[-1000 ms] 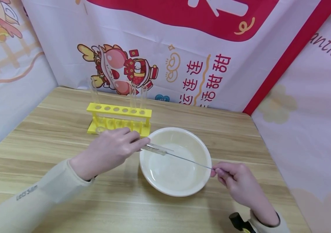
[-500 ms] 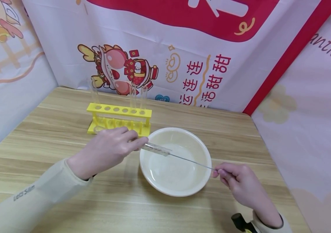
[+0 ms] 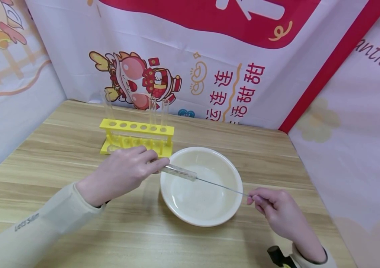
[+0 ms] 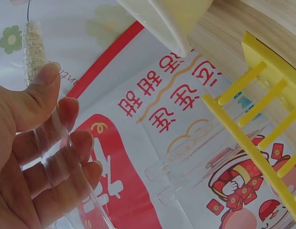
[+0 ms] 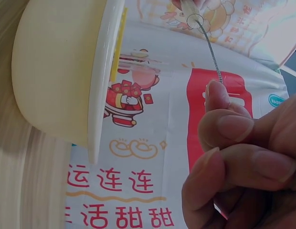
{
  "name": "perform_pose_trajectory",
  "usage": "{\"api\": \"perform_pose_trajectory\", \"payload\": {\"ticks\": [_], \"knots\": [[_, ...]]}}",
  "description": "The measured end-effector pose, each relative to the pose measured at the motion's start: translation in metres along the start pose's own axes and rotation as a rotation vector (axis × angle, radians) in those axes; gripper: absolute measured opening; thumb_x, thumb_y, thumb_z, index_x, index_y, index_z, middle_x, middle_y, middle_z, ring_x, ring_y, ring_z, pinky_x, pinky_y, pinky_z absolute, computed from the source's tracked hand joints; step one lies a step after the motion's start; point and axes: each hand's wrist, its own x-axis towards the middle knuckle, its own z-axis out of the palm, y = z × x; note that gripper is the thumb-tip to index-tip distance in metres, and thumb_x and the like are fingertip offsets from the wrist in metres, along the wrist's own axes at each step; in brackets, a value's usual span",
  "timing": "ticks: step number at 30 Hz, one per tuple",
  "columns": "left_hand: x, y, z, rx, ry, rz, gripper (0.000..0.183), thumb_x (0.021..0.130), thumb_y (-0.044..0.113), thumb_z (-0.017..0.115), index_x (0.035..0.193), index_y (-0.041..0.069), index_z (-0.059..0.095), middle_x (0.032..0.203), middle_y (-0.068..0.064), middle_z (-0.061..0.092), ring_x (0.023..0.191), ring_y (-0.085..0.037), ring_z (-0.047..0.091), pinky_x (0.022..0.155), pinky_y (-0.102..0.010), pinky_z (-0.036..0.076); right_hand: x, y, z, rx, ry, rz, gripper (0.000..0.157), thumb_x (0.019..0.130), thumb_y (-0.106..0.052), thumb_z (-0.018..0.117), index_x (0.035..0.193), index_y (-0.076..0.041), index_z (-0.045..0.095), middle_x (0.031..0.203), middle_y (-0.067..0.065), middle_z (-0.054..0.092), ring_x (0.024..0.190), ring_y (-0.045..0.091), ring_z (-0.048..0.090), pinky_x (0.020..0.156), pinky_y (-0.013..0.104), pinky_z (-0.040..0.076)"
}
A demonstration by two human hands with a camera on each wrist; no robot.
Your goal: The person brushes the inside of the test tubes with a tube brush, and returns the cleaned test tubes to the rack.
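Scrubbing the tube (image 3: 178, 172) seems the step in hand. Left hand (image 3: 123, 173): fingers curled round it, above the bowl (image 3: 200, 203). Right hand (image 3: 278, 210): fingers pinching the brush wire (image 3: 223, 187). Next move likely requires straight strokes.

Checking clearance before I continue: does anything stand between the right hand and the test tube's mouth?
Nothing visible blocks it: only the brush wire spans from the right hand to the test tube; the bowl lies below that line.
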Motion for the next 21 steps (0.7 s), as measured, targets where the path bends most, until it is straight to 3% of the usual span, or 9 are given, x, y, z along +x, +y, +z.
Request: {"api": "perform_pose_trajectory", "payload": {"ticks": [15, 21], "knots": [[0.0009, 0.0010, -0.0031, 0.003, -0.055, -0.008, 0.038, 0.081, 0.015, 0.083, 0.117, 0.014, 0.072, 0.092, -0.007, 0.071, 0.074, -0.023, 0.065, 0.056, -0.034, 0.058, -0.0043, 0.0059, -0.0037, -0.029, -0.001, 0.009, 0.029, 0.086, 0.017, 0.063, 0.089, -0.010, 0.072, 0.078, -0.011, 0.065, 0.055, -0.001, 0.046, 0.043, 0.017, 0.041], [0.0012, 0.0009, -0.0028, -0.002, -0.041, -0.001, 0.037, 0.081, 0.016, 0.083, 0.116, 0.013, 0.072, 0.092, -0.007, 0.071, 0.073, -0.023, 0.065, 0.056, -0.033, 0.057, -0.0063, 0.0079, -0.0055, -0.027, -0.001, 0.002, 0.030, 0.086, 0.018, 0.063, 0.089, -0.010, 0.072, 0.077, -0.011, 0.064, 0.053, -0.001, 0.045, 0.042, 0.017, 0.040]]}}
